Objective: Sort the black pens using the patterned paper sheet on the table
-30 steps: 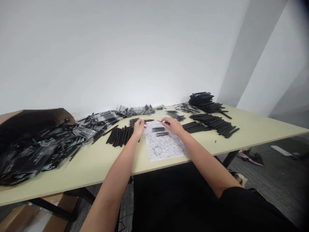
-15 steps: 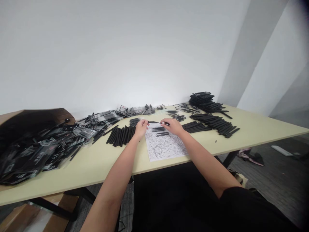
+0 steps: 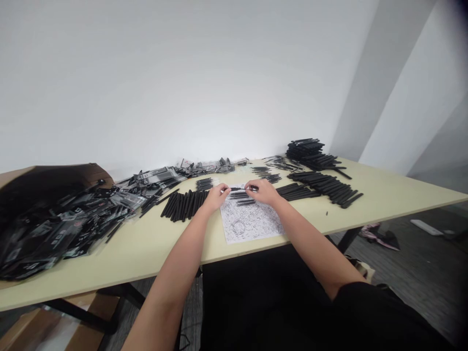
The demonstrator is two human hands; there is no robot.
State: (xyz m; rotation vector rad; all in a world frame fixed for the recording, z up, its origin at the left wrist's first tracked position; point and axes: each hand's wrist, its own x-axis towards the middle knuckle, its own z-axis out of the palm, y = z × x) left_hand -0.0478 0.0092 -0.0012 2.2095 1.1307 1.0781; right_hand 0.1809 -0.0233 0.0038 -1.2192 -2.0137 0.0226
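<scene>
My left hand (image 3: 217, 197) is closed on one end of a slim black pen (image 3: 237, 189), held level just above the sheet of paper. My right hand (image 3: 265, 191) pinches its other end; a thin section shows between the hands. Whether these are one piece or two parts I cannot tell. Below them, several thin black refill-like sticks (image 3: 245, 202) lie on the scribble-covered paper (image 3: 252, 224). Beside my left hand is a row of thick black pen-like tubes (image 3: 185, 205). A smaller bundle of thin dark sticks (image 3: 204, 184) lies behind it.
At left, a cardboard box (image 3: 98, 171) spills black plastic packets (image 3: 62, 234) over the table (image 3: 139, 265). More clear packets (image 3: 208, 168) run along the wall. To the right lie rows of black pens (image 3: 329, 187), a stacked pile (image 3: 305, 147) and loose thin sticks (image 3: 265, 173).
My left hand has moved slightly right and down, nearer to my right hand. The exposed stretch of the pen between them has become shorter. My right hand has barely moved.
</scene>
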